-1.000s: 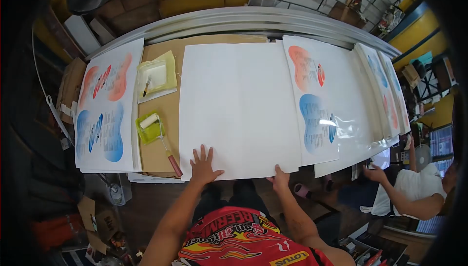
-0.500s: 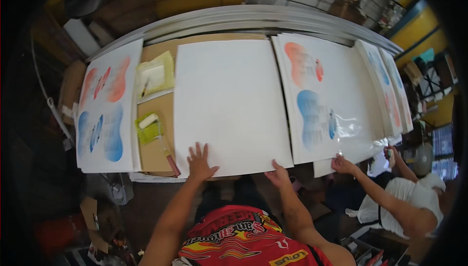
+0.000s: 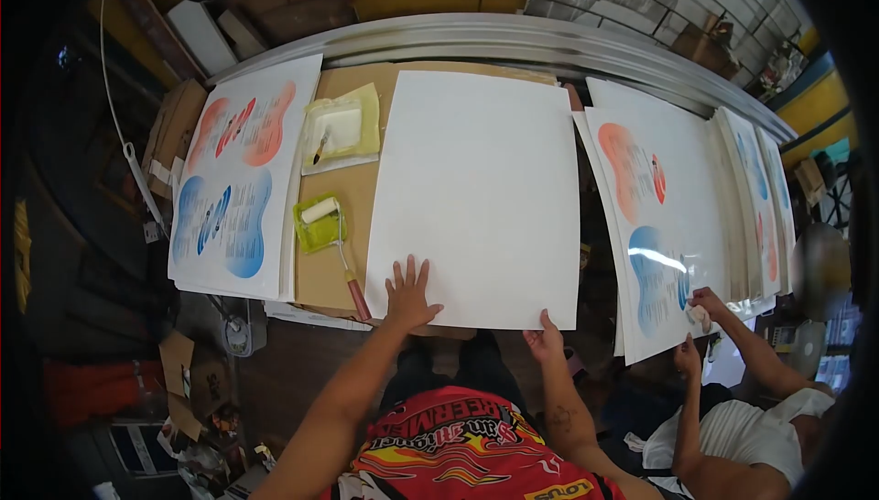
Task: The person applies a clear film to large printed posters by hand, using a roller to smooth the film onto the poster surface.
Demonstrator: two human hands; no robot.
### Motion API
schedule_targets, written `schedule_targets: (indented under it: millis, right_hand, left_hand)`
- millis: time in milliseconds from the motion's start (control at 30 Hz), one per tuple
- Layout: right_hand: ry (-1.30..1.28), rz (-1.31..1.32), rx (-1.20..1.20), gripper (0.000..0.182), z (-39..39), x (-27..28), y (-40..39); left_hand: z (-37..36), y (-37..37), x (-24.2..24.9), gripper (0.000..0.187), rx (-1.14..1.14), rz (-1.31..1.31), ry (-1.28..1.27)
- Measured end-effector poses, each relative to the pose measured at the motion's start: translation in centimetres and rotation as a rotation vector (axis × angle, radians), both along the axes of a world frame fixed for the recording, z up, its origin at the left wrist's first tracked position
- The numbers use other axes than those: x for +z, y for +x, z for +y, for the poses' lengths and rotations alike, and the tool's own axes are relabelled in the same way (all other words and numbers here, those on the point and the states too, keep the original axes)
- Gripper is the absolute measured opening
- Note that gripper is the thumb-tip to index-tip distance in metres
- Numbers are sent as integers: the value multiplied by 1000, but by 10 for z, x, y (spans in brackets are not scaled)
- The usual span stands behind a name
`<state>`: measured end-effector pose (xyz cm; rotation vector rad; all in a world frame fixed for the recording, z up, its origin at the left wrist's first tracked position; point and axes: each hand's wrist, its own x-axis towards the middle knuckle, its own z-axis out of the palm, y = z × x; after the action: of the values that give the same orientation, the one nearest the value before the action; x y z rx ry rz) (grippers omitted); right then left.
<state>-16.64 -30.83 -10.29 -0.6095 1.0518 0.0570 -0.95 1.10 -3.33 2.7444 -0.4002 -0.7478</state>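
Note:
A large blank white sheet [image 3: 481, 189] lies in front of me, its near edge at the table's front. My left hand [image 3: 412, 297] rests flat on its near left part with the fingers spread. At the near right corner, my right hand [image 3: 546, 339] pinches the edge of the sheet, thumb on top and the other fingers partly hidden below. Left of the sheet, a paint roller [image 3: 339, 234] with a red-brown handle sits in a green tray [image 3: 309, 236]. Behind it, a brush [image 3: 321, 145] lies in a tray of white paste [image 3: 341, 126].
Printed sheets [image 3: 206, 262] with red and blue shapes are stacked at the left. On the right, a co-worker's hands [image 3: 703, 306] are at the edge of another printed stack [image 3: 673, 317]. A dark gap separates it from my sheet. Metal rails [image 3: 439, 38] run along the back.
The view has swung left, so the table appears further right. The gap beside my sheet is wider. The co-worker's hands have shifted along the right stack's edge. My hands keep their places.

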Motion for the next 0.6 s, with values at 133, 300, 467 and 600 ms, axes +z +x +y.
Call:
schedule_targets:
  millis: [133,300,467,600]
  right_hand:
    - [-228,265,-25,39,9,14,10]
    - [-298,321,-45,42,5,21,10]
    - [-319,321,-55,42,6,16,13]
    - [-273,323,-17,43,-1,20,12]
  left_hand:
    - [4,1,4,117,-6,52,38]
    - [4,-6,10,119,-16,50,58]
    - [5,-6,9,120,-19,35,62]
    - [4,-8,8,120,-27,11,59]
